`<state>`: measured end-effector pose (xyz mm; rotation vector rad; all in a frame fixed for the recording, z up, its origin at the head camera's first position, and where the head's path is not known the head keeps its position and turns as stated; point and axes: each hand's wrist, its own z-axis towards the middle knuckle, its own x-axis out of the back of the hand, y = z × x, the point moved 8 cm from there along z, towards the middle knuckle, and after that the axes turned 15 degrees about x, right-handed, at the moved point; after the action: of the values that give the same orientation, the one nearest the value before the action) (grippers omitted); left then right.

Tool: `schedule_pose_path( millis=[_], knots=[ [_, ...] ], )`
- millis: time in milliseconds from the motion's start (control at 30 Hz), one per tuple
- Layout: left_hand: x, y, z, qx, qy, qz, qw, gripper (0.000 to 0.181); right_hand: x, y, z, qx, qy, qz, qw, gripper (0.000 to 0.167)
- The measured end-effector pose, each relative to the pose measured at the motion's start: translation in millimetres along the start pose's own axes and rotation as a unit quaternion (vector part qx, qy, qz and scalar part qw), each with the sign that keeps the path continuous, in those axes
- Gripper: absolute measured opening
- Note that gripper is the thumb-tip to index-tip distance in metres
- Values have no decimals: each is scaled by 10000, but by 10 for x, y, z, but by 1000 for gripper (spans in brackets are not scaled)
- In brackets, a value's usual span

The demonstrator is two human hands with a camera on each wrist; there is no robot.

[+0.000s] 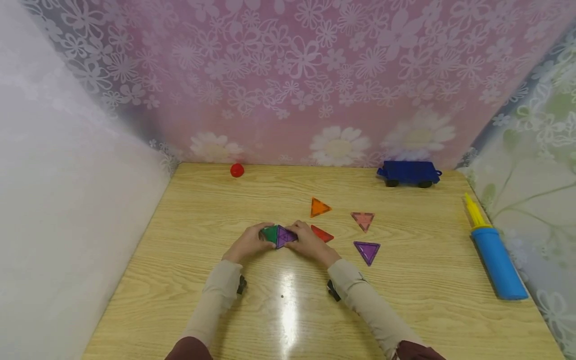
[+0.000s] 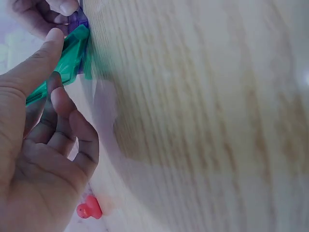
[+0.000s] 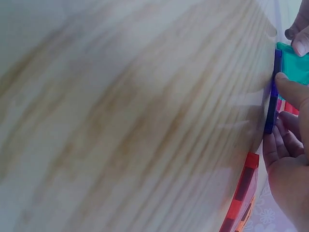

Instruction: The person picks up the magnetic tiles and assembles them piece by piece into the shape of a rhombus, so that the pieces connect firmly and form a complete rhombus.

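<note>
Grip: the left hand (image 1: 249,243) pinches the green tile (image 1: 270,233), thumb on the near side and fingers opposite. The right hand (image 1: 311,243) pinches a purple triangle tile (image 1: 283,237) in the same fashion. Both pieces sit between the two hands, edge meeting edge. The left wrist view shows the green piece tilted; whether its lower edge rests on the table (image 1: 252,310) I cannot tell.

Judgement on the step in hand: it looks like edge-to-edge alignment. Best handled with light, even pressure from both sides, fingertips kept off the seam so that nothing is trapped there. Holding one piece steady while the other makes the fine adjustment should limit skew; squeezing unevenly could fold the pair at the seam. Corners are worth checking at both ends before either hand lets go.

Just beside the right hand, partly behind it: a red tile (image 1: 322,234). Risk noted: the knuckles could nudge it. Beyond it, away from the person, an orange triangle (image 1: 320,207). Farther right of the grip, a pink triangle (image 1: 363,220) and, nearer the person, a second purple triangle (image 1: 367,251).

Well apart from the grip: a small red object (image 1: 237,170) far beyond the left hand, a blue wheeled cart (image 1: 408,172) far beyond the right, and a blue pump (image 1: 498,262) with a yellow nozzle (image 1: 475,210) at the right edge.
</note>
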<state>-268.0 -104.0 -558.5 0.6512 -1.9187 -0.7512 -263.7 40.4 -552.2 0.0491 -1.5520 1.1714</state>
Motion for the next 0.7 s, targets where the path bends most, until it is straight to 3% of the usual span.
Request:
schedule_pose_path(
  millis=[700],
  knots=[
    [-25,9,20,-23,-132,-163,9998,56,22,2,51,9,77,-226,9997,48]
  ],
)
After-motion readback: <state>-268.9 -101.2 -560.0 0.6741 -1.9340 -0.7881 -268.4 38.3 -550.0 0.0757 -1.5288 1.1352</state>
